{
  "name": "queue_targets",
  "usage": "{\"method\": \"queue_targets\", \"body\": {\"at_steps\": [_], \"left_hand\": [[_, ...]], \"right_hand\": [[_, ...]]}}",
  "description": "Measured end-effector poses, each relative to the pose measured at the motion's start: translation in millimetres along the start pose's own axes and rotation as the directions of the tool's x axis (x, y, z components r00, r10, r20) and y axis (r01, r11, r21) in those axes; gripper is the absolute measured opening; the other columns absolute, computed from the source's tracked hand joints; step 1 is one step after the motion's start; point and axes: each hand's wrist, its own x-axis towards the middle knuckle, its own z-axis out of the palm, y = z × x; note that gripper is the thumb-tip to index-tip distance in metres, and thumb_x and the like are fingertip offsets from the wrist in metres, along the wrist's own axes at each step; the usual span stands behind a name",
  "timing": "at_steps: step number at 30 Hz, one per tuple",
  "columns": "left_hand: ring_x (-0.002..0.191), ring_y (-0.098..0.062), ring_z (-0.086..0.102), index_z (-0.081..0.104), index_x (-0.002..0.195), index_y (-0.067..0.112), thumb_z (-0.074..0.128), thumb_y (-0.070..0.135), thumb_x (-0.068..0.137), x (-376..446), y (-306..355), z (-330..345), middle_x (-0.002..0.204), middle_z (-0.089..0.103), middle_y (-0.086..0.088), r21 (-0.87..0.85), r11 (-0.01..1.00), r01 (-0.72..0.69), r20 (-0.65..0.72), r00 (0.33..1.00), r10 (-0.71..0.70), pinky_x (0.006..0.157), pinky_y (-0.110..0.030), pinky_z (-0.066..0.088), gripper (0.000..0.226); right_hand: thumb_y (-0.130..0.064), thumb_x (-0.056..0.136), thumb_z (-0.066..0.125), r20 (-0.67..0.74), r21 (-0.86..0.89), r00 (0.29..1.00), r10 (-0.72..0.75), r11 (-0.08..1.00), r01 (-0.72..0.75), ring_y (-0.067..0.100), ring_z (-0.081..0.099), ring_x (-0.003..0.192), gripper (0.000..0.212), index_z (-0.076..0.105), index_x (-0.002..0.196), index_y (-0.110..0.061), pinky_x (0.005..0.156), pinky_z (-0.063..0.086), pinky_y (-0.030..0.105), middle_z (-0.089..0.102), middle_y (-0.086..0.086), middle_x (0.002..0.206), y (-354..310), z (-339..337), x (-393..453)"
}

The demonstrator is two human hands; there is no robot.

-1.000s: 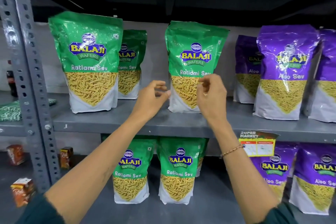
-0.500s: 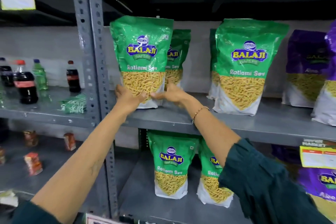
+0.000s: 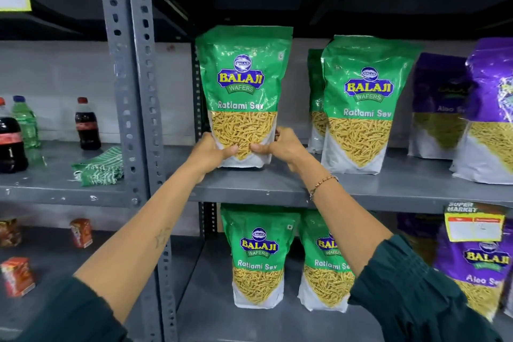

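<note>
The grey shelf point(image 3: 249, 189) holds snack bags; my left hand point(image 3: 211, 151) and right hand point(image 3: 280, 147) grip the green bag point(image 3: 241, 86) mid-frame; it stands straight; letting go is left.

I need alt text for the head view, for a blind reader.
A person's left hand and right hand grip the lower sides of an upright green plastic Ratlami Sev pouch on a grey metal shelf. Similar green pouches and purple pouches stand beside and below it.

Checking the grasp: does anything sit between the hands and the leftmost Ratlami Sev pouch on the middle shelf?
Nothing visible does. The left hand and right hand grip the Ratlami Sev pouch directly at its lower corners, thumbs on its front.
</note>
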Motion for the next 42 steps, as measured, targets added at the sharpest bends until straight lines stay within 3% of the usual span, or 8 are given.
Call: {"method": "queue_targets", "body": {"at_steps": [9, 13, 18, 24, 30, 36, 40, 42], "left_hand": [[0.122, -0.025, 0.053, 0.046, 0.126, 0.010, 0.075, 0.032, 0.075, 5, -10, 5, 0.132, 0.057, -0.007, -0.021, 0.998, -0.055, 0.040, 0.998, 0.055, 0.106, -0.046, 0.042, 0.063], [0.126, -0.025, 0.049, 0.042, 0.130, 0.010, 0.074, 0.035, 0.076, 1, -9, 4, 0.137, 0.053, -0.008, -0.004, 0.999, -0.049, 0.076, 0.996, 0.049, 0.108, -0.046, 0.040, 0.068], [0.132, -0.032, 0.040, 0.015, 0.141, -0.003, 0.066, 0.034, 0.083, -21, 3, 1, 0.145, 0.040, -0.019, 0.300, 0.954, -0.023, -0.020, 0.999, 0.031, 0.105, -0.040, 0.038, 0.085], [0.072, 0.003, 0.054, 0.051, 0.109, 0.014, 0.058, 0.024, 0.087, -88, 12, 11, 0.084, 0.058, 0.008, 0.147, 0.885, -0.441, -0.278, 0.841, 0.465, 0.067, -0.009, 0.040, 0.026], [0.067, 0.007, 0.056, 0.058, 0.088, 0.019, 0.058, 0.022, 0.090, -137, -29, 49, 0.072, 0.059, 0.017, 0.051, 0.869, -0.492, -0.186, 0.850, 0.493, 0.063, -0.004, 0.039, 0.003], [0.067, 0.007, 0.055, 0.059, 0.088, 0.011, 0.057, 0.019, 0.090, -162, -121, 89, 0.072, 0.058, 0.011, 0.058, 0.947, -0.315, -0.013, 0.949, 0.316, 0.063, -0.004, 0.038, 0.008], [0.078, -0.014, 0.059, 0.049, 0.090, 0.016, 0.059, 0.021, 0.089, -165, -190, 105, 0.082, 0.056, -0.003, 0.122, 0.992, 0.032, -0.001, 0.999, -0.032, 0.069, -0.024, 0.043, 0.012], [0.098, -0.031, 0.058, 0.039, 0.116, 0.004, 0.064, 0.019, 0.085, -164, -221, 112, 0.090, 0.053, -0.008, 0.167, 0.956, 0.241, 0.019, 0.969, -0.247, 0.076, -0.031, 0.041, 0.043]], "right_hand": [[-0.016, 0.062, 0.085, -0.029, -0.055, 0.999, 0.017, 0.998, -0.018, 0.026, 0.064, 0.104, 0.048, 0.062, 0.103, -0.005, 0.093, 0.051, 0.038, 0.070, 0.011, 0.108, 8, -1, -2], [-0.027, 0.060, 0.086, -0.027, -0.096, 0.998, 0.052, 0.994, -0.054, 0.027, 0.056, 0.116, 0.073, 0.052, 0.121, -0.004, 0.103, 0.044, 0.043, 0.061, 0.011, 0.125, 10, -1, -3], [-0.031, 0.070, 0.079, -0.062, -0.230, 0.998, 0.011, 0.973, -0.025, 0.024, 0.057, 0.113, 0.068, 0.048, 0.124, -0.005, 0.097, 0.047, 0.037, 0.060, 0.008, 0.124, 8, -2, -19], [-0.014, 0.083, 0.060, -0.462, -0.341, 0.787, -0.409, 0.901, 0.268, 0.010, 0.054, 0.069, 0.011, 0.062, 0.094, -0.015, 0.071, 0.052, 0.027, 0.063, -0.001, 0.080, 17, 8, -92], [-0.009, 0.081, 0.051, -0.439, -0.381, 0.720, -0.538, 0.837, 0.393, 0.000, 0.044, 0.059, 0.011, 0.057, 0.085, -0.018, 0.061, 0.033, 0.008, 0.050, -0.013, 0.066, 80, 32, -163], [-0.011, 0.079, 0.047, -0.243, -0.437, 0.957, -0.159, 0.899, 0.038, 0.005, 0.046, 0.053, 0.012, 0.057, 0.086, -0.013, 0.052, 0.031, 0.016, 0.054, -0.002, 0.060, 200, 34, -193], [0.003, 0.083, 0.051, -0.175, -0.425, 0.966, 0.190, 0.870, -0.249, 0.023, 0.054, 0.072, 0.019, 0.057, 0.101, 0.005, 0.075, 0.048, 0.040, 0.061, 0.014, 0.074, 256, 33, -195], [0.002, 0.085, 0.055, -0.104, -0.432, 0.955, 0.279, 0.852, -0.296, 0.033, 0.058, 0.081, 0.025, 0.052, 0.107, 0.011, 0.084, 0.047, 0.048, 0.063, 0.023, 0.086, 271, 35, -192]]}}
